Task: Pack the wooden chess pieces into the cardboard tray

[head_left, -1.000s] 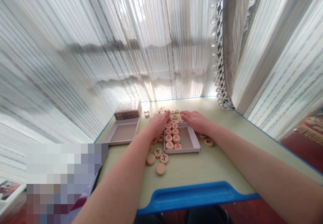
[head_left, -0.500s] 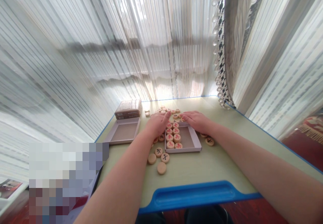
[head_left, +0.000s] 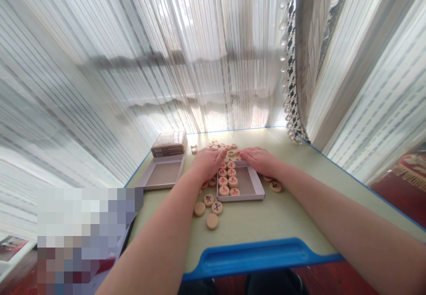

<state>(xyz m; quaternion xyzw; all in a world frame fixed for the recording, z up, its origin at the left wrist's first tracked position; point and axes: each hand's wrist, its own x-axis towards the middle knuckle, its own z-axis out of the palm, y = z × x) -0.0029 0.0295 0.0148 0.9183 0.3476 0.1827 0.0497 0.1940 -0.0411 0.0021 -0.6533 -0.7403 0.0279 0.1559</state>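
An open shallow white box (head_left: 260, 184) lies on the table, its left part filled with two columns of round wooden Chinese chess pieces (head_left: 223, 182) marked in red. My left hand (head_left: 210, 160) rests over the box's far left corner, fingers stretched forward and partly hidden, thumb pointing inward. Across the far right corner lies my right hand (head_left: 258, 158), fingers extended, tips beside a chess piece (head_left: 230, 153) and others near the box's far edge. I cannot make out any piece gripped in either hand.
Loose pieces lie beyond the box, by my right wrist (head_left: 275, 186) and at the near left (head_left: 212, 221). A second shallow box (head_left: 163, 173) sits left, with a brown box (head_left: 169, 143) behind it. A blue trough (head_left: 256, 256) edges the table's near side.
My left thumb has shifted slightly right and nearer. The right hand stays almost in place, and the pieces in the box look the same.
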